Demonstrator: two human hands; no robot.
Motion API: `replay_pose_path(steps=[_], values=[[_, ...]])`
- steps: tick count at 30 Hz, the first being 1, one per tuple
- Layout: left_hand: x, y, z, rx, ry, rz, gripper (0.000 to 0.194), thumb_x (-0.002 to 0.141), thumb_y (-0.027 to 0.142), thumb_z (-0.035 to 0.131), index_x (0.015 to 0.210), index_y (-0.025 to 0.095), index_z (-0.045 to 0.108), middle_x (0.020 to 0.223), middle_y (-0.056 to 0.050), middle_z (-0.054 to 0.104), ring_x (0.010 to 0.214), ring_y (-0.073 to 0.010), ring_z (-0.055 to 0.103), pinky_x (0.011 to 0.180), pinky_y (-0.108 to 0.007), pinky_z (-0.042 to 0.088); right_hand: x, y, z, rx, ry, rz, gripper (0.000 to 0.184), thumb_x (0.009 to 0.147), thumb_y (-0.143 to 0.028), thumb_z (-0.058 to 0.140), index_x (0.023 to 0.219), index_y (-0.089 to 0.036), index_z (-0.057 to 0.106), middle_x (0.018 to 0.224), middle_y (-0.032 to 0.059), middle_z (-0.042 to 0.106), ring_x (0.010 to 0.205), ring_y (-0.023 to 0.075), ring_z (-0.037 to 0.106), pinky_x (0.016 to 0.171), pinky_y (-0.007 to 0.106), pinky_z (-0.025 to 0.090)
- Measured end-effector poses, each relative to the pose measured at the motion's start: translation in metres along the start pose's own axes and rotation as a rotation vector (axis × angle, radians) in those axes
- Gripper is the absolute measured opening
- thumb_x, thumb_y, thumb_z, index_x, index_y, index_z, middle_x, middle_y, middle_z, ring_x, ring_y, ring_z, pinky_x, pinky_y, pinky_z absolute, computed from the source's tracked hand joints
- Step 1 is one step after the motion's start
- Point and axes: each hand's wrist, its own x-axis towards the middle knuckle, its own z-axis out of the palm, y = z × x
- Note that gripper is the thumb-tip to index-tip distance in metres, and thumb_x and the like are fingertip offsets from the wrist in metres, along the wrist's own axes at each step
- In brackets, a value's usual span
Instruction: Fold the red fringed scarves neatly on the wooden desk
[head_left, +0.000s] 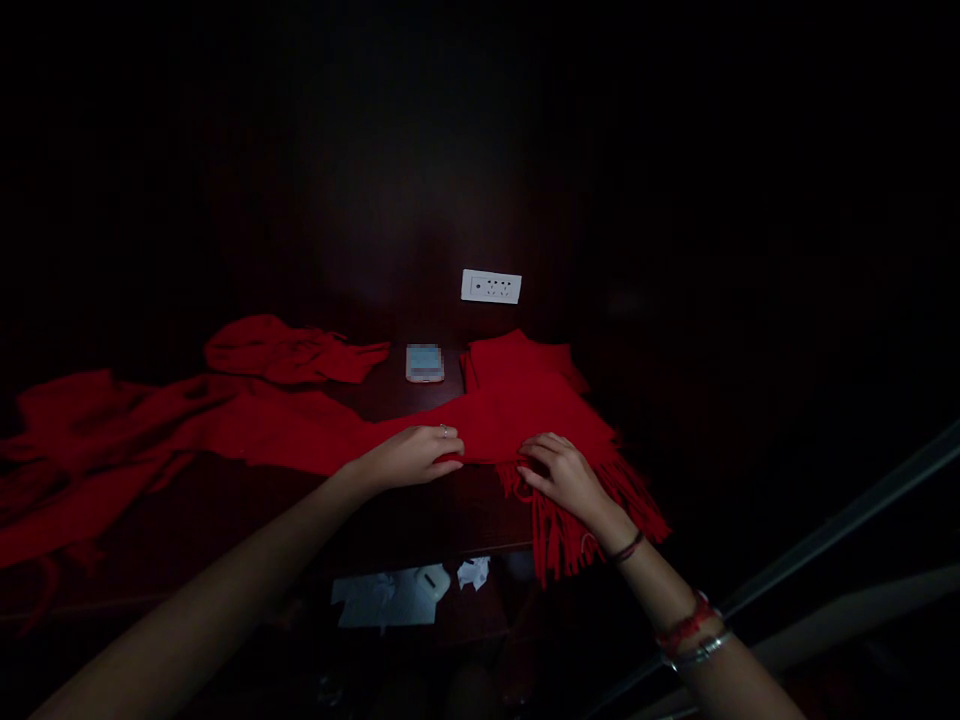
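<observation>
A long red scarf [292, 420] with a fringed end stretches across the dark table. My left hand [416, 452] is at its near edge, fingers over the cloth and thumb just below, closed on that edge. To its right, my right hand [559, 470] grips the same edge near the fringe [559, 535], its fingers bent. Beneath the part by my right hand lies folded red cloth [517, 350]; where one layer ends and another begins is hard to see. The fringe hangs over the table's front edge.
Another bunched red cloth [292, 348] lies at the back left. A phone [424, 363] rests between the cloths, below a white wall socket [491, 286]. Under the tabletop, papers [382, 598] and a crumpled white piece [473, 573] lie on a lower shelf. The surroundings are very dark.
</observation>
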Motion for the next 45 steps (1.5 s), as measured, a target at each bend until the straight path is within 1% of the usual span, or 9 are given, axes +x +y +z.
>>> replay_pose_path(steps=[7, 11, 19, 23, 26, 29, 33, 40, 45], values=[[-0.003, 0.007, -0.001, 0.095, 0.009, -0.008, 0.023, 0.085, 0.029, 0.033, 0.083, 0.018, 0.053, 0.082, -0.002, 0.054, 0.076, -0.0129, 0.051, 0.068, -0.022, 0.038, 0.0, 0.0, 0.001, -0.048, 0.003, 0.012, 0.018, 0.08, -0.019, 0.043, 0.09, -0.018, 0.059, 0.088, 0.0063, 0.06, 0.084, 0.0175, 0.052, 0.077, 0.032, 0.04], [-0.003, 0.005, 0.001, 0.099, 0.023, -0.044, 0.02, 0.084, 0.017, 0.033, 0.091, 0.019, 0.052, 0.09, -0.003, 0.054, 0.081, -0.0135, 0.052, 0.072, -0.022, 0.039, 0.004, -0.002, -0.001, -0.097, -0.015, 0.001, 0.018, 0.081, -0.022, 0.042, 0.089, -0.017, 0.058, 0.085, 0.0061, 0.06, 0.081, 0.017, 0.052, 0.075, 0.031, 0.04], [-0.006, -0.001, 0.005, 0.147, -0.077, -0.105, 0.039, 0.073, 0.002, 0.033, 0.104, 0.02, 0.045, 0.104, -0.005, 0.053, 0.092, -0.0169, 0.052, 0.073, -0.025, 0.04, 0.006, 0.001, -0.001, -0.144, 0.012, -0.023, 0.02, 0.083, -0.021, 0.039, 0.088, -0.016, 0.058, 0.076, 0.0048, 0.06, 0.073, 0.0145, 0.053, 0.07, 0.027, 0.04], [-0.005, 0.002, 0.008, 0.183, -0.066, -0.114, 0.029, 0.078, 0.007, 0.032, 0.1, 0.02, 0.046, 0.099, -0.006, 0.055, 0.088, -0.0178, 0.054, 0.068, -0.026, 0.04, 0.004, 0.004, -0.004, -0.141, -0.019, -0.026, 0.019, 0.082, -0.017, 0.04, 0.09, -0.016, 0.058, 0.08, 0.0052, 0.059, 0.076, 0.0144, 0.052, 0.071, 0.026, 0.04], [-0.003, 0.006, 0.009, 0.2, -0.047, -0.082, 0.017, 0.083, 0.023, 0.034, 0.093, 0.019, 0.048, 0.091, -0.004, 0.057, 0.082, -0.0176, 0.055, 0.065, -0.026, 0.04, 0.006, 0.002, -0.01, -0.16, -0.046, -0.019, 0.02, 0.083, -0.018, 0.04, 0.09, -0.017, 0.059, 0.077, 0.005, 0.059, 0.073, 0.0143, 0.052, 0.069, 0.026, 0.04], [-0.001, 0.01, 0.007, 0.224, -0.032, -0.031, 0.019, 0.082, 0.035, 0.04, 0.09, 0.02, 0.048, 0.089, -0.003, 0.057, 0.08, -0.017, 0.054, 0.062, -0.024, 0.039, 0.011, -0.005, -0.013, -0.162, -0.069, -0.051, 0.02, 0.081, -0.023, 0.044, 0.096, -0.017, 0.057, 0.083, 0.0055, 0.059, 0.077, 0.0152, 0.051, 0.072, 0.028, 0.039], [-0.001, 0.009, 0.005, 0.263, 0.012, -0.03, 0.016, 0.084, 0.028, 0.038, 0.082, 0.019, 0.05, 0.086, -0.001, 0.056, 0.076, -0.014, 0.053, 0.06, -0.021, 0.037, 0.019, -0.018, -0.008, -0.173, -0.093, -0.132, 0.024, 0.078, -0.027, 0.049, 0.101, -0.018, 0.054, 0.088, 0.0054, 0.058, 0.082, 0.0166, 0.049, 0.074, 0.029, 0.036], [0.0, 0.005, 0.005, 0.246, 0.03, -0.062, 0.02, 0.084, 0.026, 0.037, 0.076, 0.018, 0.053, 0.076, -0.001, 0.056, 0.072, -0.0132, 0.053, 0.061, -0.022, 0.036, 0.022, -0.02, 0.008, -0.177, -0.075, -0.102, 0.018, 0.083, -0.022, 0.04, 0.08, -0.016, 0.057, 0.073, 0.0039, 0.056, 0.069, 0.0137, 0.048, 0.068, 0.026, 0.033], [0.001, 0.008, 0.005, 0.24, 0.047, -0.051, 0.021, 0.084, 0.028, 0.037, 0.078, 0.017, 0.053, 0.076, -0.001, 0.056, 0.072, -0.013, 0.052, 0.061, -0.021, 0.036, 0.025, -0.026, 0.006, -0.116, -0.086, -0.103, 0.018, 0.081, -0.027, 0.044, 0.091, -0.017, 0.055, 0.08, 0.0042, 0.057, 0.076, 0.0149, 0.049, 0.07, 0.026, 0.033]])
